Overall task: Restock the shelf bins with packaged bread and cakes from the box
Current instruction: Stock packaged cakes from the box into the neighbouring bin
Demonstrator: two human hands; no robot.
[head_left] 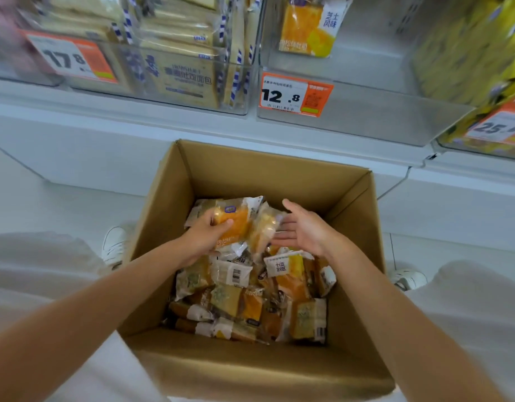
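Observation:
An open cardboard box [267, 172] stands on the floor below the shelf, holding several wrapped orange bread and cake packets [288, 274]. My left hand [204, 237] grips an orange bread packet [231, 221] over the box. A second, paler packet [265, 227] hangs beside it. My right hand [304, 227] is flat with straight fingers, its palm against that paler packet. Above, a clear shelf bin [366, 117] with a 12.8 price tag holds one orange packet [308, 27] standing at its back.
To the left is a bin [175, 100] full of white toast loaves with a 17.8 tag. A bin [482, 140] of yellow packets with a 25 tag sits at the right. White shelf base and floor surround the box. My white shoes [114, 245] flank it.

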